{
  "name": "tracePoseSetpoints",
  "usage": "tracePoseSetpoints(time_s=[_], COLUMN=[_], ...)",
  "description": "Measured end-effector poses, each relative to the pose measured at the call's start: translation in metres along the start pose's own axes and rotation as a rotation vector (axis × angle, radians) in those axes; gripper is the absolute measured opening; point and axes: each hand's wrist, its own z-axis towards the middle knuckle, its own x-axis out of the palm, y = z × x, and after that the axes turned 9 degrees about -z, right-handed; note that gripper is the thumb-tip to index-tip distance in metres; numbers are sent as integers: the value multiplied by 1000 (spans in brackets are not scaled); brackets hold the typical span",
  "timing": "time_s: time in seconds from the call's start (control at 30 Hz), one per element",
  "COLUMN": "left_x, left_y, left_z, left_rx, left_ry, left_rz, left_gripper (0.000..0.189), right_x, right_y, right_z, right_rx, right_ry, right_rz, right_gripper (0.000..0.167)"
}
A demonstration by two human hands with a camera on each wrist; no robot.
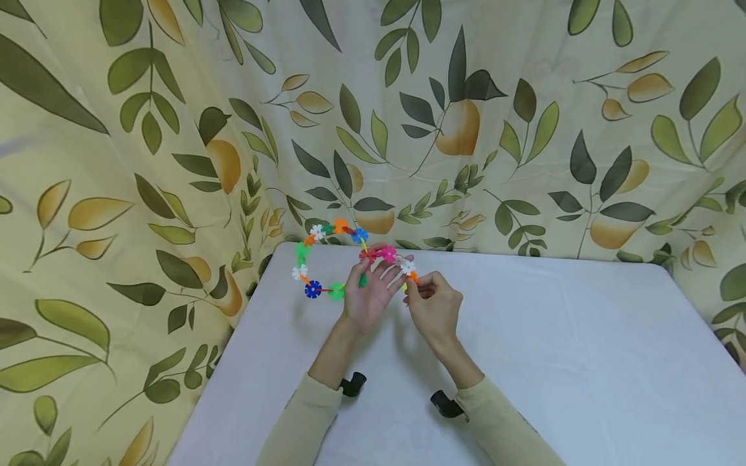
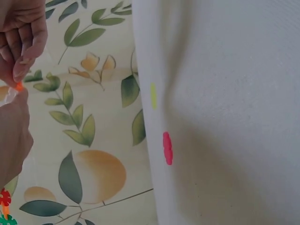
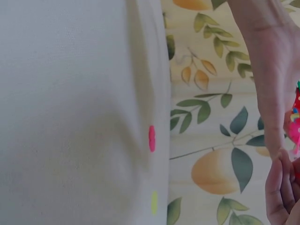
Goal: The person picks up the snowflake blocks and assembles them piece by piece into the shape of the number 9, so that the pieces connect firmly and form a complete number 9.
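A string of colourful plastic flower-shaped discs [image 1: 313, 289] with short connectors between them curves in an open loop on the left. My left hand [image 1: 373, 294] has its palm towards me and most fingers outstretched. Its thumb and index finger hold the string by a red disc [image 1: 368, 255], while a green disc sits partly hidden behind the thumb. Beside its fingertips my right hand [image 1: 436, 304] pinches an orange piece [image 1: 412, 277] next to a white disc [image 1: 408, 266]. In the left wrist view, the fingertips of both hands meet at the orange piece [image 2: 19, 86].
A white-covered table [image 1: 559, 336] lies below the hands. Behind it and along the left hangs a leaf-and-fruit patterned curtain [image 1: 524, 181]. A black wrist camera [image 1: 353, 384] sits by the left sleeve, another black camera [image 1: 446, 404] by the right.
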Motion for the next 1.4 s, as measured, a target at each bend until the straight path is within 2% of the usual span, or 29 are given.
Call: tracePoseSetpoints(time_s=[0.17, 0.3, 0.47, 0.63, 0.8, 0.93, 1.03, 1.13, 1.23, 1.4], left_x=[0, -2, -6, -9, -14, -19, -19, -17, -15, -14], left_y=[-3, -4, -11, -21, -31, -33, -32, -31, -31, -31], left_z=[1, 1, -1, -3, -3, -2, -3, -3, -3, 0], left_rx=[-13, -14, 7, 25, 50, 50, 37, 29, 28, 38], left_ry=[-8, 6, -20, -25, -33, 5, 35, 28, 22, 48], left_rz=[-13, -25, -13, 4, -9, -25, -28, -23, -34, -49], left_gripper=[44, 46, 47, 47, 47, 45, 46, 48, 48, 48], right_x=[0, 2, 5, 5, 5, 16, 30, 43, 52, 56], right_y=[2, 3, 5, 5, 2, -12, -24, -33, -39, -40], right_z=[1, 2, 3, 5, 9, 13, 18, 21, 22, 21], right_rx=[-45, -24, 17, 41, 88, 96, 101, 114, 96, 54], right_ry=[-2, 3, 96, 219, 378, 568, 731, 856, 902, 855], right_rz=[-12, 16, 76, 51, -111, -244, -341, -443, -546, -629], right_gripper=[13, 13, 15, 20, 17, 11, 27, 45, 48, 23])
